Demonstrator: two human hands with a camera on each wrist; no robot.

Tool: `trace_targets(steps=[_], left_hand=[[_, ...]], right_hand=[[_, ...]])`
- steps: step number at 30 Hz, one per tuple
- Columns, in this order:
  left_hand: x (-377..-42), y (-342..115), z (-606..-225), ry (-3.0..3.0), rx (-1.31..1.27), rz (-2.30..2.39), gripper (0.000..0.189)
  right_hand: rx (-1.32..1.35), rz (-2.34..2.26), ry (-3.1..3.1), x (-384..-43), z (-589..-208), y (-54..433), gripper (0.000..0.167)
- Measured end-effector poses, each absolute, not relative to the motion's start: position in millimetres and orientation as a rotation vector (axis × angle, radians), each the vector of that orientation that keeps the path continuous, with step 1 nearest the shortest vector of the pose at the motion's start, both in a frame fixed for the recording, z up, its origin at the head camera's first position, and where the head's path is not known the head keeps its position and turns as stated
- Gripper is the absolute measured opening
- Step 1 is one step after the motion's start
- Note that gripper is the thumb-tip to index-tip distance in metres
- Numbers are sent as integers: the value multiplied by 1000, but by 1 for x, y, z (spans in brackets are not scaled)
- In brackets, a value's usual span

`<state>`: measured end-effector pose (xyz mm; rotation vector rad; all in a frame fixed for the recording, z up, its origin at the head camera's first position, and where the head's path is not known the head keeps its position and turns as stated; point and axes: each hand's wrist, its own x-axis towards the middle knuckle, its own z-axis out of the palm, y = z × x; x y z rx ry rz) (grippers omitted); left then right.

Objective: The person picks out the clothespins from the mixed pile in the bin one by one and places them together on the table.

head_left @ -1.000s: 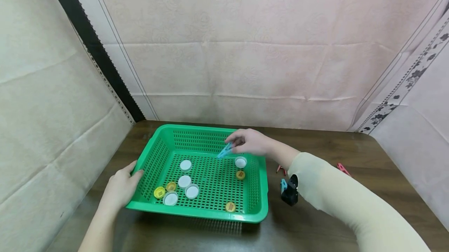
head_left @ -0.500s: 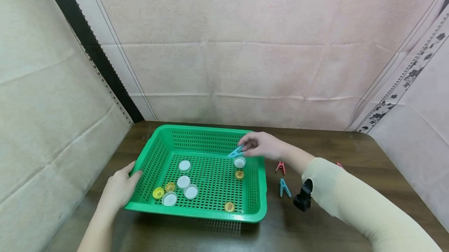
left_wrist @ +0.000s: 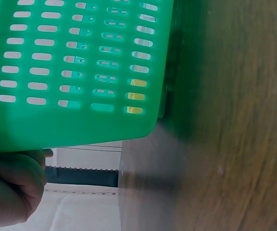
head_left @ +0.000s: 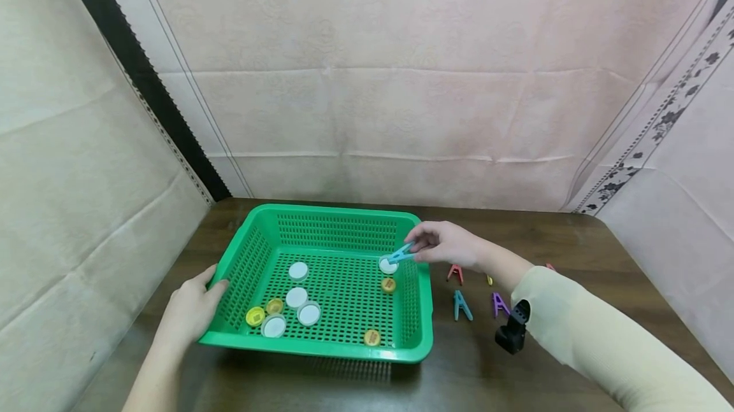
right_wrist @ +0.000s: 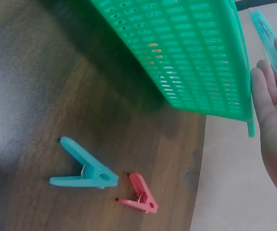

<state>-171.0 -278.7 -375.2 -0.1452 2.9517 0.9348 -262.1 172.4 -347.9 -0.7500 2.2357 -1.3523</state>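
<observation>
A green plastic basket (head_left: 321,353) stands on the table, with its left rim gripped by my left hand (head_left: 190,310). In the left wrist view the curled fingers (left_wrist: 20,175) show beside the basket's end wall. Above the basket's right side, my right hand (head_left: 450,245) pinches a light blue clothespin (head_left: 401,254); the right wrist view shows this clothespin (right_wrist: 267,41) between thumb and fingers. White round caps (head_left: 297,297), a yellow cap (head_left: 255,316) and small tan discs (head_left: 372,337) lie inside the basket. The held clothespin partly covers one white cap (head_left: 388,265).
Right of the basket lie a blue clothespin (head_left: 461,305), a red one (head_left: 455,274) and a purple one (head_left: 499,304) on the dark wooden table (head_left: 287,386). Part of a yellow piece (head_left: 490,280) shows near the right forearm. Pale cloth (head_left: 367,113) hangs behind.
My right hand has moved rightward with the light blue clothespin, toward the basket's right rim. Red, blue and purple clothespins beneath the forearm have come into fuller view. The left hand keeps its grip.
</observation>
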Motion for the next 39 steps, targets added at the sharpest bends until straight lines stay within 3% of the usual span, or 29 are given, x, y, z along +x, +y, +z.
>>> trace_targets(steps=[22, 39], left_hand=[[-172, -279, -374, 2947, -131, 925, 64], [-171, -278, -372, 2942, -130, 913, 65]], right_hand=[[-708, -1423, 2272, -245, -366, 211, 31], [-630, -1455, 2329, -212, -388, 243, 31]])
